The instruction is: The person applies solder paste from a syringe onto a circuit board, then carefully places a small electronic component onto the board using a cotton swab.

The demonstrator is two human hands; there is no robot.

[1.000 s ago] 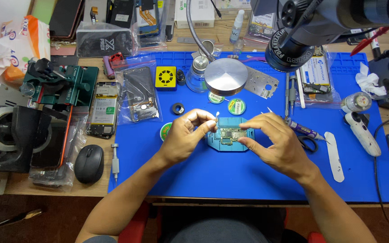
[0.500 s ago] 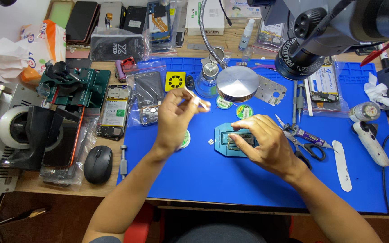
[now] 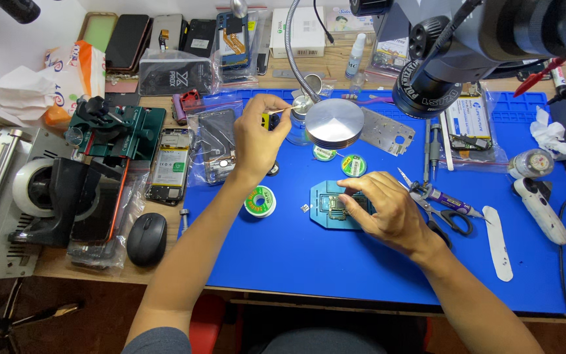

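Observation:
My left hand is raised at the back of the blue work mat, pinching a thin stick-like swab whose tip reaches a small clear bottle under the round metal lamp head. A yellow and black box shows just behind the fingers. My right hand lies on the teal board holder at the mat's middle, fingers pressing on the small circuit board in it.
A green solder wick spool lies left of the holder, two small reels behind it. Scissors, tweezers and a white spudger lie right. A microscope head hangs above. Phones, a green jig and a mouse sit left.
My left hand has left the board holder and moved back and left with the swab to the bottle. My right hand stayed on the holder.

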